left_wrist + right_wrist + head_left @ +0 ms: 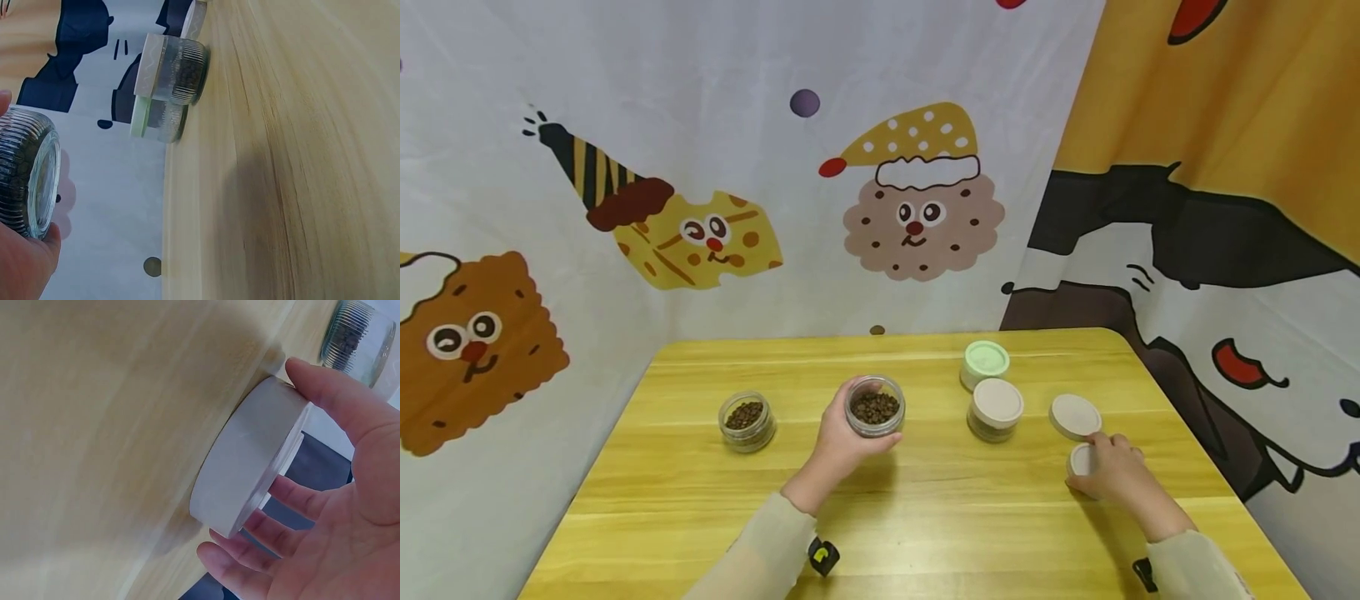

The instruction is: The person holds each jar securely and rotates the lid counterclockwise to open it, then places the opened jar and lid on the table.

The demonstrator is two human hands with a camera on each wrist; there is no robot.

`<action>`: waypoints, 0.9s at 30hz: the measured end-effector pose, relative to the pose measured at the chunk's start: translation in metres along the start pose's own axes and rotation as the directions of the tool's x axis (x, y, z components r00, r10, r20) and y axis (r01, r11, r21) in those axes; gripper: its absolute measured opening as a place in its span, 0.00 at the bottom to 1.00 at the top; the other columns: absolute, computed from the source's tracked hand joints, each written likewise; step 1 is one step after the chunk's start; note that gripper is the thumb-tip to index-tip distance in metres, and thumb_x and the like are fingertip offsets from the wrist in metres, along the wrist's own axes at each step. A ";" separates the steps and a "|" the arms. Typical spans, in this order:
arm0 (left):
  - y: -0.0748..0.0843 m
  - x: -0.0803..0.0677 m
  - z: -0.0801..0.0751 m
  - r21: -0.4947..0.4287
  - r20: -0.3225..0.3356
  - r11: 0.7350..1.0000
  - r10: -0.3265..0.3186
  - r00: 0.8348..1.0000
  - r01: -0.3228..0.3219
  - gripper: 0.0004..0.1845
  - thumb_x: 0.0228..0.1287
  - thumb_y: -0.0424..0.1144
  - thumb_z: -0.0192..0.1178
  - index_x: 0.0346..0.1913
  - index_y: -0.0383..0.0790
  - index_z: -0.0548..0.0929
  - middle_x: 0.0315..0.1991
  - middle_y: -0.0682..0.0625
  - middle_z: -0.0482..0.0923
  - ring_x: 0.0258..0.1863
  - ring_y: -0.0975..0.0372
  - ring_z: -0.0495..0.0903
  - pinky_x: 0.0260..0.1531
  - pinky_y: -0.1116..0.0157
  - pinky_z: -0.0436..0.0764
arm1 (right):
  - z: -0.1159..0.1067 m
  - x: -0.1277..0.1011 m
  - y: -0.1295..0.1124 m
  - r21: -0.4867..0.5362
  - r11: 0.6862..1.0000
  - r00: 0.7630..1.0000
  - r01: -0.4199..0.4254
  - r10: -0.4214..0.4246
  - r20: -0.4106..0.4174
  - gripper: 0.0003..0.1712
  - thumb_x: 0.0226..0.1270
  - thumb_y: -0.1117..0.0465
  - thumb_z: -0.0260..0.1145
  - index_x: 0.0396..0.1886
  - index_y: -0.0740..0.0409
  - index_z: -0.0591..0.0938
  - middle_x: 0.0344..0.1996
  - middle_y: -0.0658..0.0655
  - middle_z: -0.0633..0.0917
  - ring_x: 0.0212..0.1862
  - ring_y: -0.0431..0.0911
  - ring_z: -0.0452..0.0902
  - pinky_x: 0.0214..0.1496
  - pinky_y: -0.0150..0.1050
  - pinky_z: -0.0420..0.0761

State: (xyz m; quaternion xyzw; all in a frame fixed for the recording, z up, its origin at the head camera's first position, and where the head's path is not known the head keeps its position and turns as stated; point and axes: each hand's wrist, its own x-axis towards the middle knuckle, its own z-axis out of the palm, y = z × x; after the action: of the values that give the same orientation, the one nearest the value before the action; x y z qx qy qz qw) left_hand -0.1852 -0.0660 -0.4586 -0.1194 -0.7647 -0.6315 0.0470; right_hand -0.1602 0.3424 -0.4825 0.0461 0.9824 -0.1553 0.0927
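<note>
My left hand (pixel 842 433) grips an open, ribbed glass jar (pixel 875 407) partly filled with small brown pellets. In the left wrist view the glass jar (pixel 28 172) is raised over the table, its base facing the camera. My right hand (pixel 1116 475) holds a round off-white lid (pixel 1081 460) by its edge near the table's right side. In the right wrist view the thumb is at one end of the lid (pixel 250 459) and the fingers are at the other. Just beyond it lies a second off-white lid (pixel 1075 416).
An open jar of brown pellets (pixel 747 422) stands on the left of the wooden table (pixel 940 533). Right of centre are a jar with an off-white lid (pixel 996 408) and, behind it, one with a green lid (pixel 985 363). A cartoon-printed curtain (pixel 737 108) hangs behind.
</note>
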 end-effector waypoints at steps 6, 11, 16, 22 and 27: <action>-0.002 0.000 -0.003 0.012 -0.009 1.000 -0.019 1.000 0.019 0.44 0.36 0.40 0.80 0.60 0.58 0.69 0.56 0.58 0.74 0.58 0.60 0.71 0.59 0.53 0.71 | -0.008 -0.002 -0.001 -0.013 1.000 0.999 0.001 0.000 0.039 0.60 0.40 0.35 0.75 0.60 0.76 0.64 0.49 0.83 0.67 0.48 0.76 0.64 0.42 0.63 0.71; -0.006 -0.006 -0.009 0.041 -0.038 0.999 -0.035 0.999 0.036 0.45 0.33 0.38 0.80 0.60 0.57 0.70 0.56 0.55 0.74 0.58 0.58 0.72 0.58 0.50 0.72 | -0.018 -0.005 -0.002 -0.019 0.999 0.998 -0.032 0.034 0.061 0.62 0.40 0.31 0.73 0.62 0.74 0.64 0.51 0.83 0.65 0.49 0.76 0.62 0.40 0.63 0.72; -0.007 -0.016 -0.017 0.050 -0.048 0.997 -0.065 0.997 0.067 0.45 0.34 0.34 0.80 0.61 0.52 0.70 0.56 0.52 0.75 0.59 0.56 0.71 0.60 0.50 0.70 | -0.025 -0.007 -0.002 -0.047 0.998 0.997 -0.045 0.048 0.054 0.63 0.40 0.31 0.72 0.63 0.74 0.63 0.53 0.84 0.62 0.52 0.78 0.58 0.40 0.66 0.71; 0.013 -0.027 -0.032 0.023 -0.038 0.994 -0.103 0.994 0.104 0.43 0.38 0.31 0.77 0.62 0.42 0.69 0.58 0.44 0.75 0.60 0.52 0.70 0.63 0.52 0.67 | -0.022 -0.004 0.002 -0.045 0.999 0.997 -0.002 0.005 0.071 0.60 0.39 0.38 0.77 0.60 0.77 0.65 0.48 0.84 0.66 0.47 0.76 0.64 0.40 0.64 0.72; 0.008 -0.032 -0.042 0.040 -0.065 0.991 -0.124 0.990 0.126 0.43 0.37 0.31 0.78 0.61 0.42 0.69 0.58 0.44 0.74 0.62 0.52 0.69 0.63 0.50 0.65 | -0.020 -0.001 0.003 -0.040 0.999 0.996 0.009 -0.005 0.091 0.54 0.43 0.43 0.76 0.56 0.80 0.67 0.44 0.82 0.70 0.42 0.71 0.69 0.38 0.61 0.75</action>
State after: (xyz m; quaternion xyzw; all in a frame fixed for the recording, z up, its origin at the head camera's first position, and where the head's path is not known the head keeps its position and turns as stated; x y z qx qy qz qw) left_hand -0.1560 -0.1093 -0.4492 -0.0503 -0.7826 -0.6196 0.0339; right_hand -0.1623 0.3513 -0.4646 0.0336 0.9803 -0.1376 0.1375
